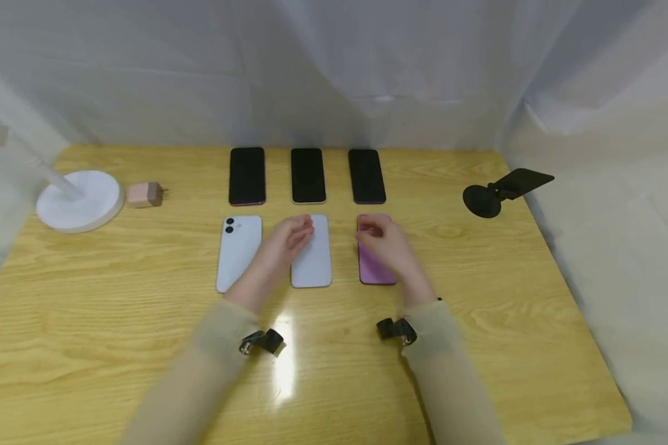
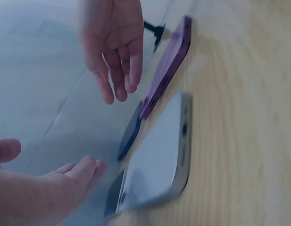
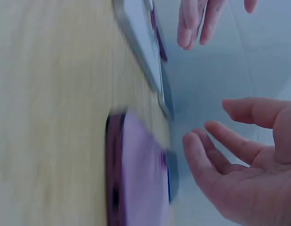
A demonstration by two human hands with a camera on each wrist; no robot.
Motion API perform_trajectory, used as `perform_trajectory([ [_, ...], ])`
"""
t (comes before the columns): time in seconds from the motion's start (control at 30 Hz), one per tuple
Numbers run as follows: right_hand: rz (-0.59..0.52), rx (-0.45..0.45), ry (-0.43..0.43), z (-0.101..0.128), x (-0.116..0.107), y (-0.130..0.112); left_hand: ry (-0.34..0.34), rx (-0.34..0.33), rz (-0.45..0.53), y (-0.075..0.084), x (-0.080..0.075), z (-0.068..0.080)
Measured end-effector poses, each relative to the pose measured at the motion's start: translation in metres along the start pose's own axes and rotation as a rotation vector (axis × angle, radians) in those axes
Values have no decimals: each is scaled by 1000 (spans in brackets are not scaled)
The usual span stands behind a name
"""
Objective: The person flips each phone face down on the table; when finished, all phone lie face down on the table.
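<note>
Two rows of three phones lie on a wooden table (image 1: 479,296). The far row (image 1: 308,175) shows black screens. In the near row, backs up, lie a pale blue phone (image 1: 238,252), a silver phone (image 1: 314,262) and a purple phone (image 1: 374,271). My left hand (image 1: 296,235) hovers over the silver phone (image 2: 159,155) with relaxed fingers and holds nothing. With fingers loosely bent, my empty right hand (image 1: 374,238) hangs above the top of the purple phone (image 3: 136,174). In the wrist views, neither the left hand (image 2: 65,183) nor the right hand (image 3: 230,169) touches a phone.
A white lamp base (image 1: 79,201) and a small pink charger (image 1: 145,194) stand at the far left. A black stand (image 1: 501,190) sits at the far right. White cloth walls the table on three sides.
</note>
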State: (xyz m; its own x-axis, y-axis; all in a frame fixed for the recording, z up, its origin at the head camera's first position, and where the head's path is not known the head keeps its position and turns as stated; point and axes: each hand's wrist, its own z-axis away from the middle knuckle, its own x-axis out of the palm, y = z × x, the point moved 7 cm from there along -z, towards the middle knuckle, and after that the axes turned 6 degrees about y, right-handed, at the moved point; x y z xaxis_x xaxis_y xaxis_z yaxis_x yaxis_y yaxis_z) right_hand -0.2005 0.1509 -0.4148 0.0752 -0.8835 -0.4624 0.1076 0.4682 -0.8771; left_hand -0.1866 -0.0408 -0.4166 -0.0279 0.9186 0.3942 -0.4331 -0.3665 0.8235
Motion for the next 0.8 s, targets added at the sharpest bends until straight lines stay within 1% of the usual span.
perform_trajectory([
  [0.1,-31,-15,-27,-11,21,-13,18,46,-56,14,-23,-2],
  [0.2,-91,-9,-47,-20,45,-26,60,110,-71,29,-46,-1],
  [0.33,-174,-30,-68,-36,78,-42,139,173,-37,48,-77,-1],
  [0.4,-216,-35,-77,-43,93,-48,174,180,-14,55,-92,-2],
  [0.47,-242,-34,-78,-49,108,-52,203,173,18,59,-104,-5],
  [0.6,-275,-12,-48,-62,129,-56,237,159,35,62,-122,-13],
  [0.73,-329,32,-27,-73,142,-58,252,162,6,63,-129,-22],
  [0.8,-391,68,-35,-78,148,-58,249,160,9,63,-131,-27],
])
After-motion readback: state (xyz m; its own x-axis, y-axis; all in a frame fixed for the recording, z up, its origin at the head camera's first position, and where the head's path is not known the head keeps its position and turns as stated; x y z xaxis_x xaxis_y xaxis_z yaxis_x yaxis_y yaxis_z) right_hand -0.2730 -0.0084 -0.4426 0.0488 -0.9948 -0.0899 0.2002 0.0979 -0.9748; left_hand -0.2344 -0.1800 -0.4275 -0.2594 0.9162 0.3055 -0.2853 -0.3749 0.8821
